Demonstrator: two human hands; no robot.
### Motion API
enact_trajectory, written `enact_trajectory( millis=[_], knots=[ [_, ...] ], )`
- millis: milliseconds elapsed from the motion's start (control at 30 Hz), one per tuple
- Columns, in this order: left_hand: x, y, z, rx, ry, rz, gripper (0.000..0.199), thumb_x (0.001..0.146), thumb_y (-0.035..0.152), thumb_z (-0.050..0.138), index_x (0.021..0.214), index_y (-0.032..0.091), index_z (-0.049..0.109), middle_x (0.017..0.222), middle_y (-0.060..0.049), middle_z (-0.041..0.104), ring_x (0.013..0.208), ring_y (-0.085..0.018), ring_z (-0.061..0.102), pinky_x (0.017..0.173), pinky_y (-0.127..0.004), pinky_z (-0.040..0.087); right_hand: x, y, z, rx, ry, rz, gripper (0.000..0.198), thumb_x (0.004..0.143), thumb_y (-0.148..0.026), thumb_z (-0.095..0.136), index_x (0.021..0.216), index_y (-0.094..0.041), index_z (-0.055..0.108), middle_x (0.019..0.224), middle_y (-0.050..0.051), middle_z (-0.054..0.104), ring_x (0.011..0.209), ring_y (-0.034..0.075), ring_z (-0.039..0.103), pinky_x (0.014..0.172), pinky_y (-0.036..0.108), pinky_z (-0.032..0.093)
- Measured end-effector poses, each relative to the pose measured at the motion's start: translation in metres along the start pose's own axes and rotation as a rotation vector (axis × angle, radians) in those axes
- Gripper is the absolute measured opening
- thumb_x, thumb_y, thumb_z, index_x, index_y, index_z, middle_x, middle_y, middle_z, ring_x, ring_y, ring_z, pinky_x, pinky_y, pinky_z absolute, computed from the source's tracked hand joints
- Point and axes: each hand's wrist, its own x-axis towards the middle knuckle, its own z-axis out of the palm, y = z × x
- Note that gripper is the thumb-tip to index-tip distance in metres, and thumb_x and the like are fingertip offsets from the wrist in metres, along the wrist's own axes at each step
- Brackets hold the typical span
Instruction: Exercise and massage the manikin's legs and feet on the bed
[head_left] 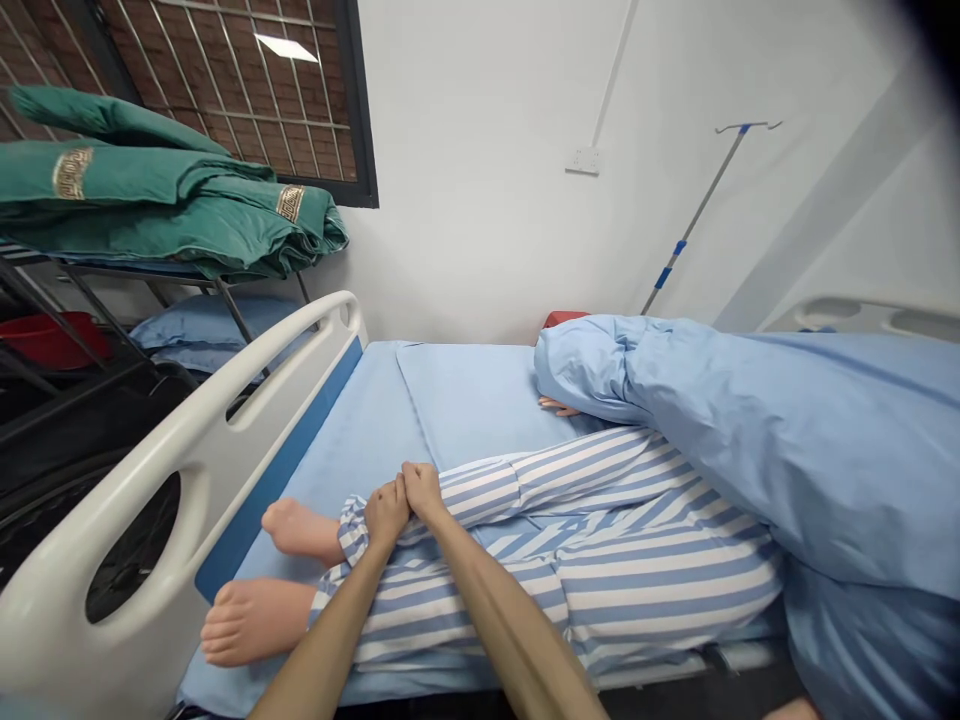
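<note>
A figure that looks like a care manikin lies on the bed in blue-and-white striped trousers (pixel 660 590), with both bare feet (pixel 259 620) toward the footboard. My left hand (pixel 388 510) is closed on the far trouser leg, just above the ankle. Close beside it, touching, my right hand (pixel 422 490) is closed on the same trouser leg a little higher up the shin. The fingertips of both hands are hidden, so I cannot tell how much of the leg lies within them. My forearms cross over the near leg.
A blue quilt (pixel 720 430) covers the upper body, and a manikin's hand (pixel 559 406) shows under its edge. The white footboard (pixel 187 470) stands left. Behind are an IV pole (pixel 697 215) and green folded bedding (pixel 172 210). The blue sheet (pixel 465 390) stretches toward the wall.
</note>
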Motion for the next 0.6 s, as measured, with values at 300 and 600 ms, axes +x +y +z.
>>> enact_trajectory(
  millis=[300,600],
  knots=[
    [-0.007,0.011,-0.002,0.034,0.000,0.013,0.043,0.082,0.035,0.022,0.081,0.022,0.063,0.082,-0.008,0.064,0.077,-0.020,0.055,0.063,-0.028,0.033,0.035,-0.048,-0.049,-0.118,-0.036,-0.245,0.044,0.080,-0.040,0.026,0.046,-0.015,0.040,0.048,-0.003,0.026,0.046,0.006,0.028,0.044,0.019,0.021],
    [-0.004,0.012,0.003,-0.020,0.038,-0.017,0.047,0.080,0.039,0.022,0.071,0.020,0.064,0.074,-0.008,0.064,0.069,-0.018,0.054,0.059,-0.026,0.030,0.017,0.025,-0.030,-0.243,-0.078,-0.156,0.043,0.081,-0.032,0.029,0.046,-0.015,0.047,0.044,-0.003,0.035,0.047,0.007,0.030,0.046,0.021,0.020]
  ],
)
